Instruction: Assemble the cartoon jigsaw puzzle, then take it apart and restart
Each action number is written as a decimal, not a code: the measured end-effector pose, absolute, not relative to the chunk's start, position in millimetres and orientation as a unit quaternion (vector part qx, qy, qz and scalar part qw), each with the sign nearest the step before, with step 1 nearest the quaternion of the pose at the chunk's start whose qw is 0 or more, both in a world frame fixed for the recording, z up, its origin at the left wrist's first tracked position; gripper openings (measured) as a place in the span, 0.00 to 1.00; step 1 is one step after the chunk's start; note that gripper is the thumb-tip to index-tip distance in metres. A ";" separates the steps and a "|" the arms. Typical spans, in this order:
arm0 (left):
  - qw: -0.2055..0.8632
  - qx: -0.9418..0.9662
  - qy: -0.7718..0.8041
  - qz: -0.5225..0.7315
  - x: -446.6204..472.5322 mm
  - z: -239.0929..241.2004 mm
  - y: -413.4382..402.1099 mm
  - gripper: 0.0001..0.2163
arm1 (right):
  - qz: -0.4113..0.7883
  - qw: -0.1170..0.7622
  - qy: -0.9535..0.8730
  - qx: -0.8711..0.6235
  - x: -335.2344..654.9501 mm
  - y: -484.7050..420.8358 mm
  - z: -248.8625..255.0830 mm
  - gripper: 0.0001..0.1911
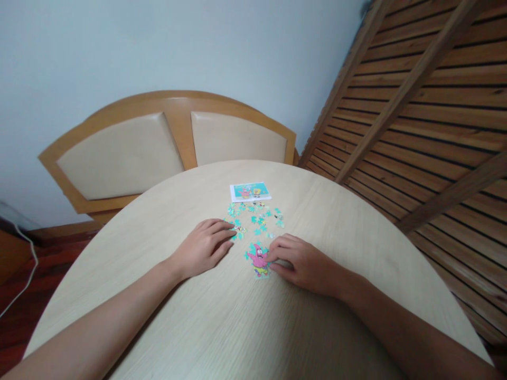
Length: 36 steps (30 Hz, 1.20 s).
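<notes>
Puzzle (261, 267) looks part-built, pink figure (259, 259) joined beside curled fingers of your right hand (304, 261), pinch unclear, loose pieces (257, 231) left beside slightly spread fingers of your left hand (205, 245)

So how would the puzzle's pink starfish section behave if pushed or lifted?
The section looks thin and flat, so it's probably light and likely to slide, not tip, on the smooth table. Its knobbed edge suggests interlocked pieces, so lifting may bend or split it.
</notes>
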<state>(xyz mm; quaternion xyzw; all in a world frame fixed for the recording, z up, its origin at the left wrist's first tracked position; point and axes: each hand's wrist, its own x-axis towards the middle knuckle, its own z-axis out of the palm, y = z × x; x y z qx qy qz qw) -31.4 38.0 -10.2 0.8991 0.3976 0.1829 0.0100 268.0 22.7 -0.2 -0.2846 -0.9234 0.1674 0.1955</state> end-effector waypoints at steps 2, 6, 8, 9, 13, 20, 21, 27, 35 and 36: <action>-0.004 0.888 0.418 0.192 -31.2 -10.7 37.2 0.14 | 0.168 0.194 -0.924 -0.283 268.0 22.8 0.4 0.07; 0.001 0.884 0.422 0.200 -29.7 -12.1 36.4 0.14 | 0.174 0.193 -0.927 -0.269 267.2 21.4 2.4 0.06; 0.001 0.887 0.418 0.198 -29.0 -11.7 36.0 0.14 | 0.179 0.196 -0.927 -0.265 266.7 21.0 3.5 0.06; -0.004 0.884 0.423 0.198 -28.9 -11.2 35.6 0.13 | 0.181 0.198 -0.926 -0.265 266.8 21.4 3.6 0.06; -0.027 0.870 0.456 0.185 -30.4 -8.2 33.8 0.13 | 0.159 0.232 -0.909 -0.307 271.3 29.4 -0.8 0.07; -0.016 0.886 0.428 0.178 -27.8 -9.3 29.9 0.17 | 0.093 0.173 -0.876 -0.441 282.0 41.9 -13.7 0.27; -0.009 0.894 0.414 0.170 -27.3 -10.0 29.4 0.18 | 0.099 0.151 -0.880 -0.440 282.1 41.5 -13.6 0.27; 0.023 0.914 0.379 0.144 -27.1 -10.4 28.4 0.19 | 0.115 0.146 -0.892 -0.412 281.2 41.2 -10.9 0.24; 0.025 0.916 0.364 0.164 -25.5 -9.8 32.9 0.16 | 0.132 0.189 -0.903 -0.362 282.0 46.0 -13.6 0.18; 0.027 0.916 0.365 0.168 -25.1 -9.9 33.7 0.16 | 0.135 0.194 -0.904 -0.357 282.4 45.9 -14.3 0.17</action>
